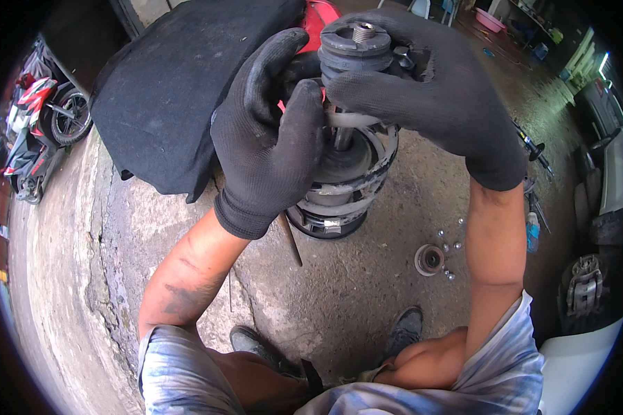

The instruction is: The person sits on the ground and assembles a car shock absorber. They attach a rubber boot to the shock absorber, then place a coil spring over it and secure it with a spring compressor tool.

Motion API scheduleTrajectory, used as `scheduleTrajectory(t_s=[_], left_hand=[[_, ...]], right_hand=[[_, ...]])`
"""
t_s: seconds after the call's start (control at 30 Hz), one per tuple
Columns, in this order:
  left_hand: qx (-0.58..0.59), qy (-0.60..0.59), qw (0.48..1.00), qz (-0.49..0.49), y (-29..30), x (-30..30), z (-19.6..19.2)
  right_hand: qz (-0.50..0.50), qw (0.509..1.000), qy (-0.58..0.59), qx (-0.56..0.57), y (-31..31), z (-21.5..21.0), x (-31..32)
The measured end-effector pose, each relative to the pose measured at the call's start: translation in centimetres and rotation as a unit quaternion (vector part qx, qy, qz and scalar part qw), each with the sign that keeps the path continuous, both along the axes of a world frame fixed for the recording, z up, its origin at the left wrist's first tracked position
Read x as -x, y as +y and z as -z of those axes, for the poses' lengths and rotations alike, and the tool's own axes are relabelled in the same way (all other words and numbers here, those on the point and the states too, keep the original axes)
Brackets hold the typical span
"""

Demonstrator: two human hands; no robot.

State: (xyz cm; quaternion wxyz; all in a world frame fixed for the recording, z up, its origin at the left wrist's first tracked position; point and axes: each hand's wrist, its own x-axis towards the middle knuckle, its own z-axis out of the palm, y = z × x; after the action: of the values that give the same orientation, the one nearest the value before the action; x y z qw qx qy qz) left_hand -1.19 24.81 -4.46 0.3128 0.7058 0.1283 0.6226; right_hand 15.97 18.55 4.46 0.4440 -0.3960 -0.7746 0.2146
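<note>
A car strut with a dark coil spring (pixel 346 190) stands upright on the concrete floor between my feet. At its top sits a grey rubber mount (pixel 356 48) with a threaded rod tip (pixel 364 30) poking out. My left hand (pixel 270 138), in a black glove, grips the upper part of the strut from the left. My right hand (pixel 436 90), also gloved in black, wraps over the rubber mount from the right. The shaft (pixel 344 135) shows between my hands.
A round metal bearing cup (pixel 429 259) and several small nuts (pixel 452 245) lie on the floor to the right. A black mat (pixel 180 90) lies upper left, a motorbike (pixel 41 117) far left. Tools (pixel 533 149) and a brake caliper (pixel 585 283) sit at right.
</note>
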Motion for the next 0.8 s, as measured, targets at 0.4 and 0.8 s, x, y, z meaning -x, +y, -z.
scheduleTrajectory(t_s=[0.4,0.8], left_hand=[[0.02,0.145,0.978,-0.151,-2.2,1.1,-1.9],[-0.079,0.105,0.97,-0.203,-2.2,-0.6,-0.8]], right_hand=[[0.173,0.947,-0.103,-0.25,1.9,3.7,0.3],[-0.012,0.949,0.094,-0.302,3.3,3.7,-1.8]])
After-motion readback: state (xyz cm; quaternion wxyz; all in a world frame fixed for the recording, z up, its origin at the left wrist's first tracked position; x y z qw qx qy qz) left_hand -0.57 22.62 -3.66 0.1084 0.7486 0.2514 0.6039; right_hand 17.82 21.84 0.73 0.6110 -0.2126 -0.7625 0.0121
